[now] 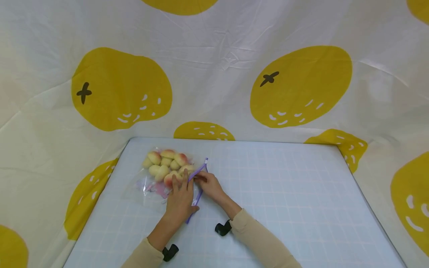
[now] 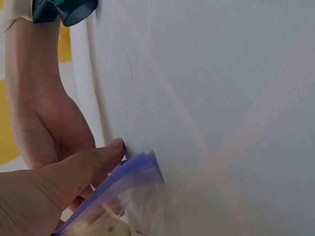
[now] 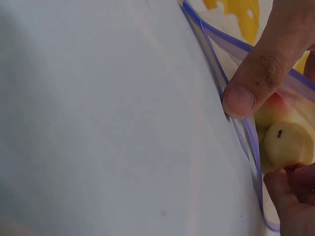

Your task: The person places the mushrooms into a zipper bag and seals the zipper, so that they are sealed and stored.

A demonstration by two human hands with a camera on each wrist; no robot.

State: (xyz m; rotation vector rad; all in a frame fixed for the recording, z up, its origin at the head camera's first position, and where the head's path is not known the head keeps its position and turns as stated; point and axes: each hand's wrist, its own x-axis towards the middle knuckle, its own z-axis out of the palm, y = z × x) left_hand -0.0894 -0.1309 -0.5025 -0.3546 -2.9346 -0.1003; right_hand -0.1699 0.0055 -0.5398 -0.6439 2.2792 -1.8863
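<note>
A clear zip bag (image 1: 147, 193) with a purple zip strip lies on the table, full of rounded, peach-like pieces (image 1: 161, 173), cream-yellow with a red blush. My left hand (image 1: 181, 201) rests on the bag near its mouth, fingers stretched over the film. Its thumb (image 2: 93, 162) lies across the purple rim and holds the edge. At the parted mouth, my right hand (image 1: 209, 186) has its fingertips inside. In the right wrist view these fingers (image 3: 283, 191) pinch the underside of a cream piece (image 3: 285, 145) with a small dark mark. Other fingertips are hidden.
The pale checked table (image 1: 288, 193) stretches to the right of the bag. A white cloth (image 1: 211, 74) with big yellow fruit prints hangs behind it and at the sides. Both wrists wear black cameras (image 1: 222, 228). Pink print (image 1: 160, 189) shows on the bag.
</note>
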